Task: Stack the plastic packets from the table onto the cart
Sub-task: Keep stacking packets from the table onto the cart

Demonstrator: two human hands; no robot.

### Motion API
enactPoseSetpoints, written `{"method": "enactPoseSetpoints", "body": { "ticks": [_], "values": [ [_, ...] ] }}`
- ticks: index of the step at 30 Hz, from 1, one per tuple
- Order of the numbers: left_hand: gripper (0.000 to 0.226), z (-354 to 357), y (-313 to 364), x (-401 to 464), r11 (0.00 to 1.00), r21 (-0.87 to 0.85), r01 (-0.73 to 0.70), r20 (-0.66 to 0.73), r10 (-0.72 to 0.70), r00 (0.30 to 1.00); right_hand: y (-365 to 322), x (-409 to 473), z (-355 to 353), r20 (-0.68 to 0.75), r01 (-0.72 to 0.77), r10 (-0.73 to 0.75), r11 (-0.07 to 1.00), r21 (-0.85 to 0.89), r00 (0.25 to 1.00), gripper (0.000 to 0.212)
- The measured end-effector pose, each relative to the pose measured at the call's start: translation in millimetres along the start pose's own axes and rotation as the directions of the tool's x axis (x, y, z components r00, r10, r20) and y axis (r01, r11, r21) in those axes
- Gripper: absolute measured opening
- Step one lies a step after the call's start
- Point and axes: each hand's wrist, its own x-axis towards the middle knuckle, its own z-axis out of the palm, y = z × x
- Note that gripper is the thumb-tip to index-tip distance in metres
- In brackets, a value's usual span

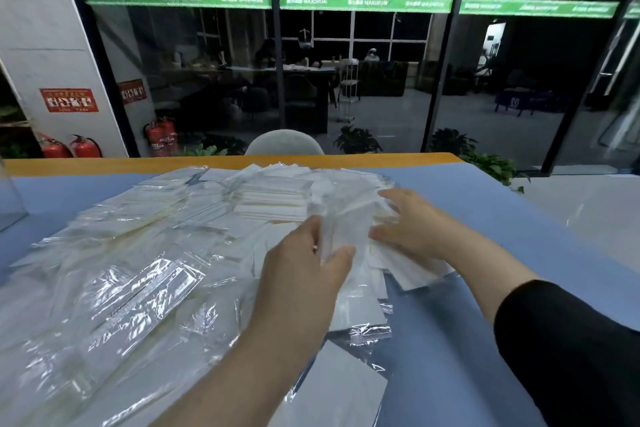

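Observation:
A wide heap of clear plastic packets (pixel 145 253) with white inserts covers the blue table (pixel 502 218). My left hand (pixel 304 263) grips a bunch of packets (pixel 343 218) near the middle of the heap, thumb on the near side and fingers behind. My right hand (pixel 408 222) lies just to the right, its fingers spread flat against the same bunch and the packets under it. No cart is in view.
A grey chair back (pixel 284 144) stands behind the table's orange far edge (pixel 242 161). Beyond is a glass wall with plants (pixel 356 140) and red fire extinguishers (pixel 161 139) at its foot. White floor lies to the right of the table.

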Motion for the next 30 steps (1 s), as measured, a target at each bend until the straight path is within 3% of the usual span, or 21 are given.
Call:
{"method": "enactPoseSetpoints", "body": {
  "ticks": [3,9,15,17,20,22,24,26,28,30],
  "values": [
    [0.004,-1.0,-3.4,2.5,0.999,0.033,0.026,-0.018,-0.025,1.000,1.0,7.8,3.3,-0.011,-0.025,0.025,0.999,-0.035,1.000,0.070],
    [0.007,-3.5,-6.9,6.8,0.990,-0.133,0.049,-0.184,-0.073,0.980,-4.4,9.7,13.6,-0.187,0.057,-0.086,0.986,-0.156,0.978,0.030],
    [0.007,-7.6,-6.7,7.1,0.971,-0.238,-0.013,-0.256,-0.049,0.965,-5.2,-8.2,-1.3,-0.234,0.050,-0.084,0.988,-0.147,0.969,0.016],
    [0.010,-8.5,-5.4,7.5,0.960,-0.281,-0.009,-0.277,-0.072,0.958,-8.4,-19.7,-16.7,-0.253,0.040,-0.054,0.997,-0.062,0.966,0.025],
    [0.008,-9.5,-4.3,8.8,0.944,-0.327,0.039,-0.298,-0.142,0.944,-12.0,-42.9,-40.4,-0.363,0.071,0.039,0.956,0.285,0.931,0.034],
    [0.003,-9.1,-3.1,9.6,0.932,-0.354,0.074,-0.289,-0.184,0.939,-23.8,-63.6,-48.4,-0.402,0.161,0.098,0.811,0.563,0.910,0.022],
    [0.004,-8.7,-0.3,7.8,0.910,-0.399,0.109,-0.265,-0.229,0.937,-40.7,-83.2,-44.1,-0.344,0.227,0.101,0.576,0.785,0.934,0.004],
    [0.011,-8.5,4.6,5.7,0.881,-0.453,0.135,-0.238,-0.266,0.934,-54.9,-95.9,-31.0,-0.266,0.240,0.013,0.393,0.888,0.964,0.017],
    [0.027,-8.2,11.1,3.4,0.845,-0.510,0.161,-0.204,-0.301,0.932,-66.5,-100.1,-16.2,-0.252,0.246,-0.043,0.430,0.869,0.967,0.023],
    [0.044,-8.2,14.7,1.8,0.816,-0.552,0.171,-0.172,-0.313,0.934,-74.3,-100.6,-3.6,-0.263,0.253,-0.065,0.559,0.789,0.963,0.027]
  ]
}}
